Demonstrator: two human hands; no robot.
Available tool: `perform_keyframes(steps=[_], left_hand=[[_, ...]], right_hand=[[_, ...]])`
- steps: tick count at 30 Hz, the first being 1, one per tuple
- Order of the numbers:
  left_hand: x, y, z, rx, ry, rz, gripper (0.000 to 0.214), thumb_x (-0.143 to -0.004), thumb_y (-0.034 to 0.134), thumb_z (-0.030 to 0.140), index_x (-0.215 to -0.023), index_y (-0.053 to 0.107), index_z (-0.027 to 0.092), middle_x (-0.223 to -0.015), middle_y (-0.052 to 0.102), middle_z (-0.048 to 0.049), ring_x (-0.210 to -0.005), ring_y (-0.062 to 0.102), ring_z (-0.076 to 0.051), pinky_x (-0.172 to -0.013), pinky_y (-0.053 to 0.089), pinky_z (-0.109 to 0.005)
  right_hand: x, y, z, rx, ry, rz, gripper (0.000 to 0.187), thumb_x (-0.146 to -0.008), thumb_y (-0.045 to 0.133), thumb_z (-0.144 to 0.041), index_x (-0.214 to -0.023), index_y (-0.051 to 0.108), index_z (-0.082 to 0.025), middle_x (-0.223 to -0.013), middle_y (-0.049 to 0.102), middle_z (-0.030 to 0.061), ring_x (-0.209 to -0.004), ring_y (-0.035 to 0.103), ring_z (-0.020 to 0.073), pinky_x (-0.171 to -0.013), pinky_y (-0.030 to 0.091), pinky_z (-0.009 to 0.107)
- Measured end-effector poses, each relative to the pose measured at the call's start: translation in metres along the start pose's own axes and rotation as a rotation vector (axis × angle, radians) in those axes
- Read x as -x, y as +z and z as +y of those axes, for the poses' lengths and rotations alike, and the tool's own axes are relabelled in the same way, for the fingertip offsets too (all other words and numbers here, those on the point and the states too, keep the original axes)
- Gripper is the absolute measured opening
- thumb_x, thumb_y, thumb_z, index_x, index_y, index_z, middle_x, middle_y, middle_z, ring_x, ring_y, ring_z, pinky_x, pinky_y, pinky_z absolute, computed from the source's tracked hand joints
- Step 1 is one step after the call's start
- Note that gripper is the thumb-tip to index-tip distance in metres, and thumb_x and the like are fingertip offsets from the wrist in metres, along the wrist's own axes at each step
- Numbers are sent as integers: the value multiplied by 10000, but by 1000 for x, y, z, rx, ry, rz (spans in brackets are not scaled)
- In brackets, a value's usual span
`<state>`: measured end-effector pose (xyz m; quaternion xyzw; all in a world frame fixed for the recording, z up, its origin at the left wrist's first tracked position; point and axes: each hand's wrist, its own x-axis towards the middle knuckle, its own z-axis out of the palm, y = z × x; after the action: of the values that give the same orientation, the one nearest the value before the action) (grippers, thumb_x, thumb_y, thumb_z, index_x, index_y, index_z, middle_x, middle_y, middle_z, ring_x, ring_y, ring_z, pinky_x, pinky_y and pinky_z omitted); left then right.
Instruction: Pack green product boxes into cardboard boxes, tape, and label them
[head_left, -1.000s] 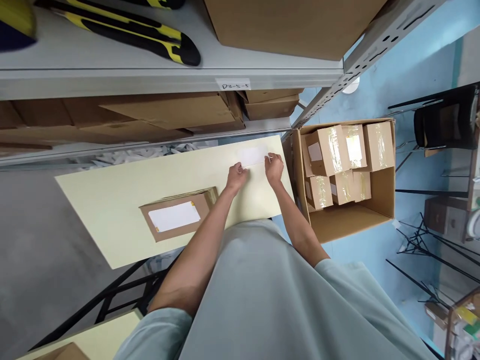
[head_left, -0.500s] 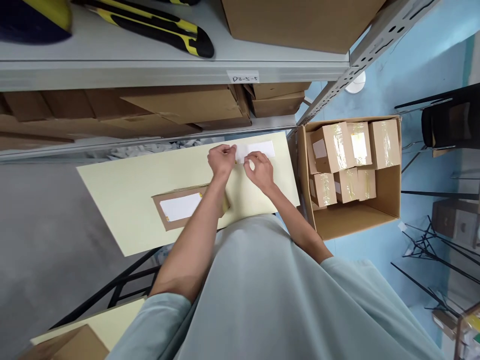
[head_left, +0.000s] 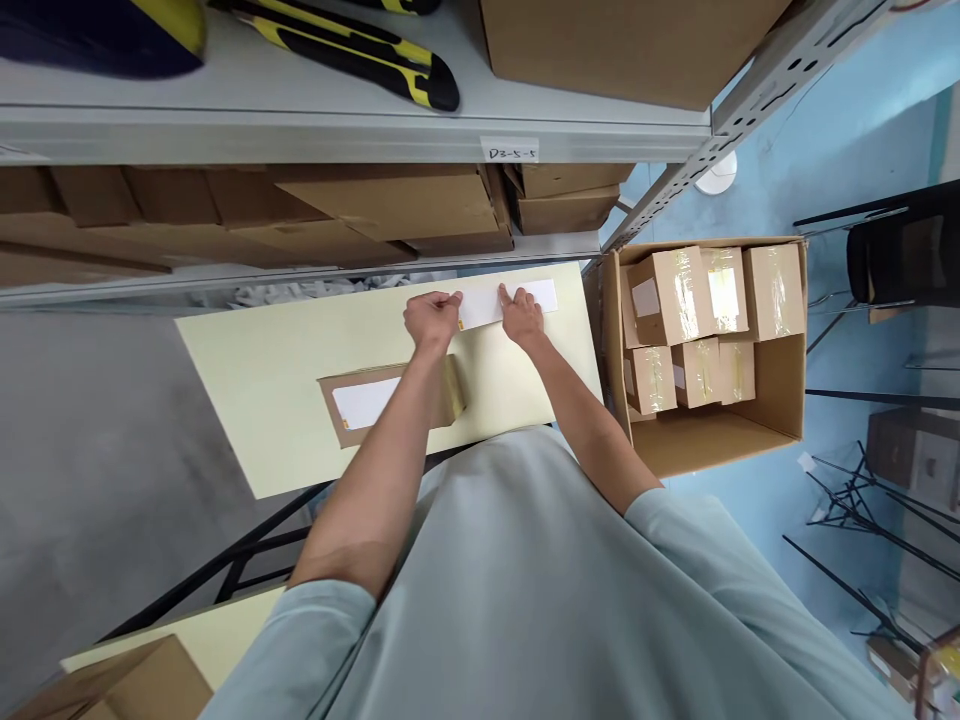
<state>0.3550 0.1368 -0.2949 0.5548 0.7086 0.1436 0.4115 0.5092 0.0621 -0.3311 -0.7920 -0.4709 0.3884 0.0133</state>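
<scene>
On the pale yellow board [head_left: 247, 370] lies a white paper strip [head_left: 481, 307], with small yellow-orange marks at its left end. The fingertips of my left hand [head_left: 433, 320] are pinched on that left end. My right hand [head_left: 523, 314] rests on the strip's middle, its index finger stretched out and touching the paper. Below my left hand, partly hidden by my left forearm, is a brown cardboard box [head_left: 450, 390] with a white label [head_left: 366, 403] on it.
At the right stands a large open carton [head_left: 720, 455] holding several taped small boxes [head_left: 679, 295]. A metal shelf [head_left: 360, 135] crosses above the board, with a black-and-yellow utility knife [head_left: 367, 60] on it. More cardboard boxes [head_left: 405, 200] fill the level below.
My left hand has moved slightly left, and more of the strip shows between my hands. My right hand has gone from a pinch to an outstretched index finger on the paper.
</scene>
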Motion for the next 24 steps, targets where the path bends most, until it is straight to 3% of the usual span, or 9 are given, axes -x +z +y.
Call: perform_keyframes(steps=[7,12,15,17,20,22,24], left_hand=[[22,-26,0,47,35,12,386,-928,789,577,-819,697,219,-757,704,-29,-725,603,-200,-776,518,-346],[49,-80,-13,134,135,-69,356,-926,797,535,-820,726,202,-758,697,-31,-729,630,-195,-727,535,-316],[72,-121,-29,104,187,-128,319,-888,834,505,-820,780,197,-774,734,-41,-756,668,-213,-717,549,-321],[88,-145,-40,86,233,-198,306,-860,867,502,-823,818,201,-812,775,-51,-781,691,-224,-733,565,-329],[104,-173,-54,85,310,-324,304,-841,896,516,-813,847,218,-883,826,-63,-840,732,-242,-813,608,-352],[108,-187,-61,95,318,-386,314,-829,915,527,-796,849,222,-908,840,-70,-898,761,-264,-872,634,-368],[109,-200,-68,134,295,-411,346,-815,937,552,-830,864,215,-957,854,-87,-976,786,-292,-923,655,-387]], right_hand=[[3,-7,1,4,8,-18,754,-1112,419,-101,-1856,368,-217,-1698,522,245,-1568,506,383,-1273,455,565],[2,-20,4,-72,0,6,669,-1150,491,-228,-1815,450,-171,-1653,599,273,-1517,579,429,-1251,494,632],[16,-31,-1,-179,-102,30,599,-1213,487,-447,-1741,568,-177,-1539,715,232,-1435,666,399,-1235,532,585],[41,-34,-9,-329,-285,55,631,-1191,538,-610,-1672,658,-219,-1480,763,173,-1373,711,344,-1214,557,499],[100,-29,-29,-451,-551,8,660,-985,850,-680,-1501,797,-272,-1373,812,109,-1283,742,311,-1168,567,447],[142,-21,-45,-397,-569,-88,464,-945,913,-613,-1249,887,-262,-1177,844,76,-1121,764,292,-1065,581,413],[177,-11,-62,-344,-521,-150,328,-1014,846,-562,-953,868,-240,-978,812,45,-936,734,248,-932,566,365]])
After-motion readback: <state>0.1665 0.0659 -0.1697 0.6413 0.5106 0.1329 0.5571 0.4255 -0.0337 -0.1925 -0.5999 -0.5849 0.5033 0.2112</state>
